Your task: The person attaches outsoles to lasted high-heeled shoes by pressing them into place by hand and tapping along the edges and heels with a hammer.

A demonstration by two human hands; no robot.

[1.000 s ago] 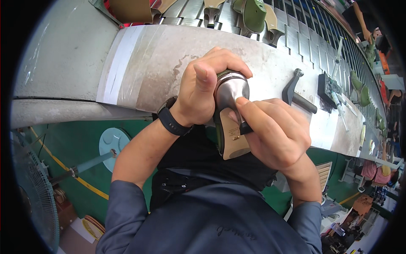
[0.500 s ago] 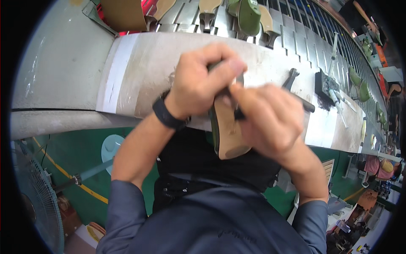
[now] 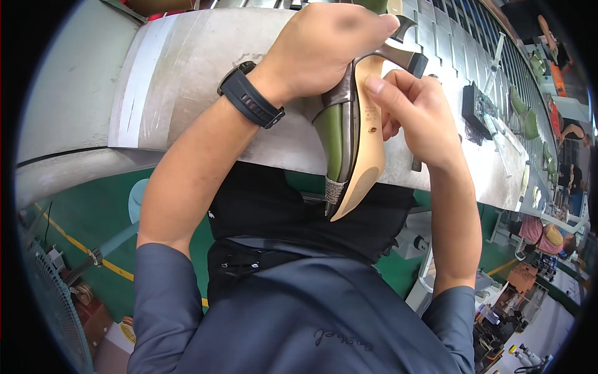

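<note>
A high-heeled shoe [image 3: 335, 138] in green and dark brown hangs at the bench's near edge, toe toward me, with its tan sole turned to the right. A glittery band crosses it close to the toe. My left hand [image 3: 324, 53] is closed around the heel end; its fingertips are partly hidden, and the dark heel juts out on the right. On the sole rests the thumb of my right hand [image 3: 427, 118]. The other right fingers curl in at the sole's right edge, and no tool shows in them.
The pale workbench [image 3: 193, 81] curves across in front. Right of my hands are a black block [image 3: 476, 112] and several thin syringes [image 3: 498, 149]. A slatted metal conveyor [image 3: 448, 43] with more green shoes [image 3: 526, 115] runs behind. A fan [image 3: 53, 305] stands at left.
The shoe has turned, so its side and heel now show. My left hand has moved farther out; my right hand has shifted right and up along the sole. The view has shifted too.
</note>
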